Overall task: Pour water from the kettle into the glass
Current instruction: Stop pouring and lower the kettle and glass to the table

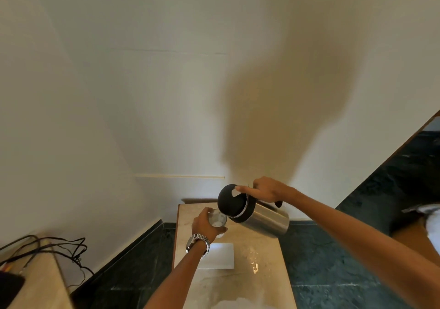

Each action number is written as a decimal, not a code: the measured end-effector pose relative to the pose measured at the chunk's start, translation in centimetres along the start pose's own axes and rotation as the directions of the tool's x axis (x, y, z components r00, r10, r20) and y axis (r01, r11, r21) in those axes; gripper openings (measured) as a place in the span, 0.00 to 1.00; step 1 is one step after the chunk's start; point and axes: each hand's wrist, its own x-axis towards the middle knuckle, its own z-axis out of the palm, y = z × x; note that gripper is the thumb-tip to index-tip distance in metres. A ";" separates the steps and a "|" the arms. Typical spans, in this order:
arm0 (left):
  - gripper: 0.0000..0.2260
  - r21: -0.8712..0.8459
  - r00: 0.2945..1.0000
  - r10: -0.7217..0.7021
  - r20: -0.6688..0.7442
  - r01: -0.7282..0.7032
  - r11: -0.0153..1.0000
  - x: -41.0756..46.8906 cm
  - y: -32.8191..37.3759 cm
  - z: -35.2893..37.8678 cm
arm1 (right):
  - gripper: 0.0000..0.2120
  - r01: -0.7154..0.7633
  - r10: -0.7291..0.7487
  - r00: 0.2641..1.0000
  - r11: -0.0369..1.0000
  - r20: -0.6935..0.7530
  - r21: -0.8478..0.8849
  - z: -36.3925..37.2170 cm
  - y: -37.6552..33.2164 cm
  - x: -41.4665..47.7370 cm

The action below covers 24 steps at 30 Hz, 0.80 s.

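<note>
A steel kettle (pixel 264 220) with a black lid is tipped steeply to the left, its spout right over the rim of a clear glass (pixel 217 219). My right hand (pixel 266 189) grips the kettle's handle from above, thumb on the lid. My left hand (pixel 206 225), with a metal watch on the wrist, is wrapped around the glass and holds it above the beige marble table (pixel 273 275). Whitish water shows inside the glass. The glass's lower part is hidden by my fingers.
A white rectangular sheet (pixel 220 255) lies on the table below the glass, with wet spots to its right. A pale counter (pixel 40 277) with black cables stands at the lower left. Dark green floor surrounds the table; a white wall is behind.
</note>
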 end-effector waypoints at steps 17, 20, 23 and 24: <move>0.32 0.015 0.982 -0.188 -0.001 0.188 0.982 5.5 -13.2 8.7 | 0.19 -0.238 0.806 0.592 0.202 -0.023 0.950 25.5 9.3 -0.4; 0.31 0.030 0.984 -0.180 0.006 0.179 0.983 8.1 -17.1 11.3 | 0.16 -0.117 0.865 0.498 -0.006 0.064 0.993 29.2 9.8 1.5; 0.31 0.047 0.986 -0.165 0.001 0.164 0.985 10.7 -20.4 13.8 | 0.16 -0.025 0.901 0.432 -0.037 0.044 0.999 32.1 11.1 3.8; 0.31 0.044 0.985 -0.174 -0.009 0.174 0.984 11.4 -21.2 14.4 | 0.15 -0.006 0.899 0.433 -0.061 0.058 0.998 32.6 11.6 4.4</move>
